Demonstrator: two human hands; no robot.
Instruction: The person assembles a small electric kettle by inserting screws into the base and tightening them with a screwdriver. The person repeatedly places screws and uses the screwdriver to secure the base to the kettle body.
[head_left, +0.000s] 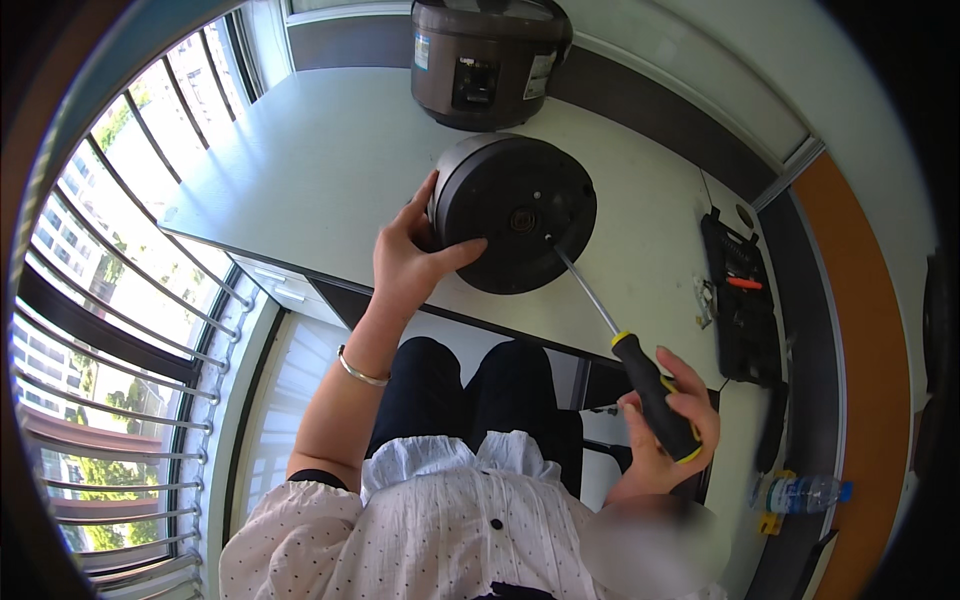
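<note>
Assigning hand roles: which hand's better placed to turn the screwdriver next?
Probably the right hand: it holds the screwdriver, while the left hand grips the round black base.

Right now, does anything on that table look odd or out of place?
Nothing looks spilled. The round device, tilted in the left hand, seems odd: its apparent underside is exposed. Small loose pieces lie outside the black tool case.

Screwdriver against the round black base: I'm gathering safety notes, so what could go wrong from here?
The screwdriver might skid across the smooth base toward the left thumb. And since only the left hand visibly steadies the base, a hard push from the right hand could tip or shift it.
</note>
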